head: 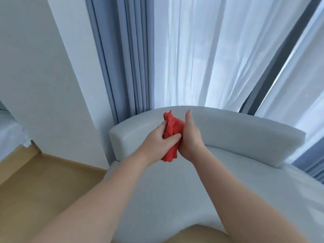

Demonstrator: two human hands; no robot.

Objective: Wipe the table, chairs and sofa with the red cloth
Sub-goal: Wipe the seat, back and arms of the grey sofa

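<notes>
Left hand [160, 140] grips the red cloth [172, 129]: fingers curled into the bundle, thumb laid across its front. Right hand [191, 139] is closed on the same bundle from the other side. Its thumb points straight up, and its fingers are hidden behind the fabric. The cloth is bunched tight between both hands, with one tuft sticking out the top and a tail hanging below the wrists.

The bundle is held in the air, in front of the curved backrest of a pale grey seat [236, 135] and above its cushion. Whether it touches the backrest is unclear. Sofa or armchair, can't tell.

Both forearms are bare and reach in from the bottom edge.

Behind the seat:
- blue-grey curtain [121, 58] gathered in folds on the left
- sheer white curtain [201, 50] in the middle, lit from behind
- dark window frame [280, 58] running diagonally on the right

Further left is a white wall [43, 67], with wood floor [35, 181] below it.
</notes>
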